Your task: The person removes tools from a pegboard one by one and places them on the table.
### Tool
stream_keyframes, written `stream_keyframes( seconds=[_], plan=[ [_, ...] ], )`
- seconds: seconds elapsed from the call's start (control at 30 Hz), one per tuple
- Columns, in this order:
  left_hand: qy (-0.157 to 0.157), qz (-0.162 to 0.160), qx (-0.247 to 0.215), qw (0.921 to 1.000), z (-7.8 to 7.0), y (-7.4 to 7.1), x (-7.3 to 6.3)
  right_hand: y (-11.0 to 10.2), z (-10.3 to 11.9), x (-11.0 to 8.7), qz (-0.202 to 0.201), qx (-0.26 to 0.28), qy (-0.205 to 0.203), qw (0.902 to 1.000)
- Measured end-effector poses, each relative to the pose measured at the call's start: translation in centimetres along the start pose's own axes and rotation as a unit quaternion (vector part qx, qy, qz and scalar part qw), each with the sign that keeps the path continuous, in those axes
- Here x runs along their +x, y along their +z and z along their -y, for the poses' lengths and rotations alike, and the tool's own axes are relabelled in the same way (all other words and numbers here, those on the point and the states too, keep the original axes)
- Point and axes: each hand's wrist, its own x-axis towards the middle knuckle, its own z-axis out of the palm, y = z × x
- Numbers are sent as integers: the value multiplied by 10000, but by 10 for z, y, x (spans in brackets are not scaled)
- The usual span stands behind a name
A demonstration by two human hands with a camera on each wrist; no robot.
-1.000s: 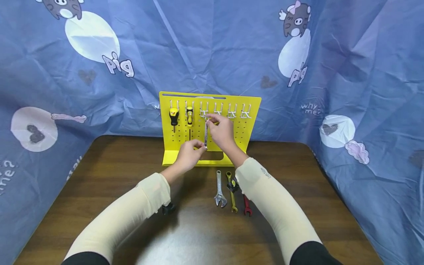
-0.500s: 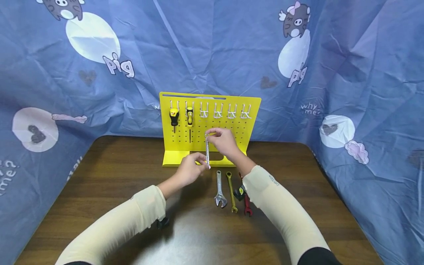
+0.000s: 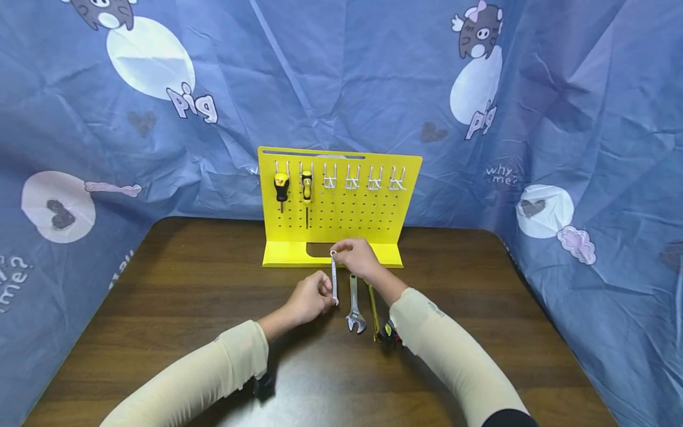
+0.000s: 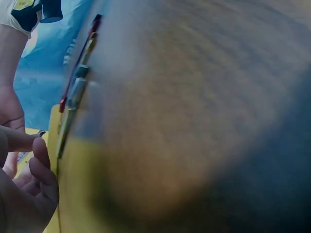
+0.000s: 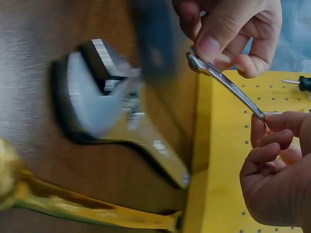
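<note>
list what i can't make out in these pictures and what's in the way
Red wrench: head view, nearly all hidden by the right arm.
Yellow wrench: head view, upper end behind the right hand; right wrist view, one end cut off by the left edge.
Held wrench: left wrist view, mostly hidden by the hands.
Adjustable wrench: right wrist view, handle marking too blurred to read.
Screwdriver: right wrist view, handle cut off by the right edge.
</note>
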Motion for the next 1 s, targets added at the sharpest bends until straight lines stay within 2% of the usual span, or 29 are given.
stream_keyframes(
  seconds=[0.2,0.37,0.47,0.67,0.83,1.0],
  plan=[
    [112,421,746,9963,7,1,-5,7,-17,-1,292,-244,459,9982],
    [168,508,1367,9892,8,2,-7,11,-25,0,422,-285,559,9971],
    [108,492,1541,9868,8,3,-7,13,-26,0,414,-287,477,9976],
    [234,397,1794,9827,9,3,-8,18,-28,1,342,-483,362,9976],
    [279,375,1807,9824,10,4,-8,20,-26,2,361,-983,218,9943],
    [293,345,1800,9826,11,4,-6,22,-23,3,367,-1661,-92,9854]
  ],
)
